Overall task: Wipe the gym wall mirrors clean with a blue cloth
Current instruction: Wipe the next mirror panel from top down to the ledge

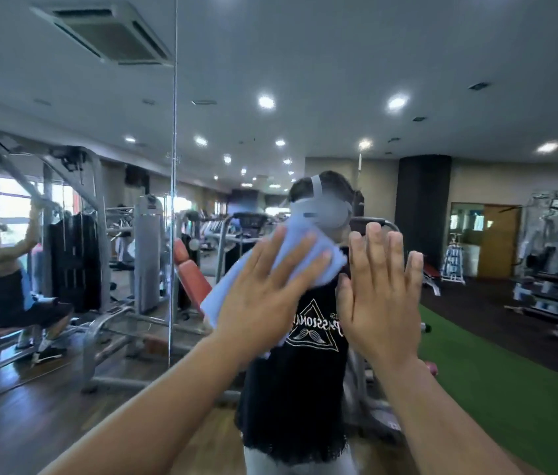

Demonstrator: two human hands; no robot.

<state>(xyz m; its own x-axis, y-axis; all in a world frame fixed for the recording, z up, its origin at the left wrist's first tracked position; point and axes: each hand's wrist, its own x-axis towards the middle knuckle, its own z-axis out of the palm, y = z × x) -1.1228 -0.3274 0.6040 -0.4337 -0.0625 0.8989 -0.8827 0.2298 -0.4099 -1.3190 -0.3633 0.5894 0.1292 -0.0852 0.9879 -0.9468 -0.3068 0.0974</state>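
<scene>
Left hand (263, 299) presses blue cloth (229, 287) on mirror (476, 56); right hand (380, 303) flat.

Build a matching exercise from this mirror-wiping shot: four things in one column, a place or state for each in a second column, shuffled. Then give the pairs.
Column one:
1. left hand
2. right hand
3. blue cloth
4. mirror seam

Column two:
A. fingers straight, holding nothing
B. lies under a palm
C. vertical line to the left of both hands
D. spread flat over the cloth

Pairs: 1-D, 2-A, 3-B, 4-C
</scene>
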